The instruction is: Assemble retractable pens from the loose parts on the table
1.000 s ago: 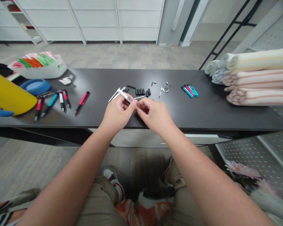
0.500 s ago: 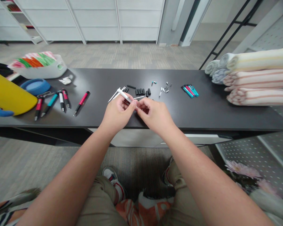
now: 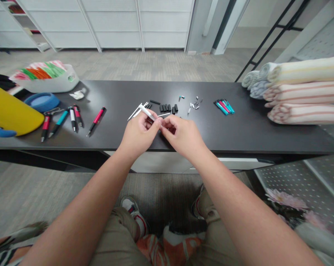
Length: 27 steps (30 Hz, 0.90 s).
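Observation:
My left hand [image 3: 139, 132] is closed around a white pen barrel [image 3: 147, 111], which slants up and to the left out of the fingers. My right hand [image 3: 182, 133] pinches at the barrel's lower end, fingertips against those of the left; what it grips there is hidden. Just beyond the hands lie thin metallic refills [image 3: 134, 112], short black grip sleeves [image 3: 165, 108] and a black tube [image 3: 155, 102]. Small silver and white pen parts [image 3: 195, 104] are scattered to the right, with small teal-tipped pieces [image 3: 182, 97] near them.
Teal, pink and black barrels [image 3: 223, 106] lie grouped farther right. Several pens [image 3: 96, 121] rest at left beside a yellow container [image 3: 14, 111], a blue ring-shaped lid [image 3: 41, 101] and a white basket [image 3: 51, 85]. Rolled towels [image 3: 305, 94] are stacked on the right of the dark table [image 3: 122, 90].
Almost nothing differs. Both hands keep their place at the white barrel, with only a very slight shift of it; the parts on the table lie as before.

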Available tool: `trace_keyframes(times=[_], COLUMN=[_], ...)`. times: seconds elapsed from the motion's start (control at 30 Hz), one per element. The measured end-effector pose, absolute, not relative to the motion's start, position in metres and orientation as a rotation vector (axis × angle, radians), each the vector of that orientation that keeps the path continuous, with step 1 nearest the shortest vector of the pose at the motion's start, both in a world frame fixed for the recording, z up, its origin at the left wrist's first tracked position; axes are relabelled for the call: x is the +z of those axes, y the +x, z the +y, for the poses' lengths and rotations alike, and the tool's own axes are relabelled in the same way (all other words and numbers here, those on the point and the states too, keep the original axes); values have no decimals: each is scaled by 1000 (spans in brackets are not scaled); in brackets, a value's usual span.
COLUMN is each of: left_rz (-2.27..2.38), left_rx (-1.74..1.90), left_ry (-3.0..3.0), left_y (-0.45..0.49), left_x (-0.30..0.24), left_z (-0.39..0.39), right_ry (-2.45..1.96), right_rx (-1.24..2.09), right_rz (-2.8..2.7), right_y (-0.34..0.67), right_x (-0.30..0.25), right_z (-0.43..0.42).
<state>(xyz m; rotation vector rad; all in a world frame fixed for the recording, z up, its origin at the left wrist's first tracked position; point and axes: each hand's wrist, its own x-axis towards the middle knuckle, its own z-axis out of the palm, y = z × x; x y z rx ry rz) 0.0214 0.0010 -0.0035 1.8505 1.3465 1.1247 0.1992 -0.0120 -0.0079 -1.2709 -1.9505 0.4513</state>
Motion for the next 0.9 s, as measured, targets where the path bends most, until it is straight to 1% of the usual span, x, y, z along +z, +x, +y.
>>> trace_keyframes(times=[0.9], left_rz=[1382], left_rx=[1115], left_ry=[1892], left_y=[22], left_x=[-4], left_z=[-1], right_ry=[-1268], right_rx=[452], right_rz=[-1949], right_y=[199], right_x=[-9], right_z=[-12])
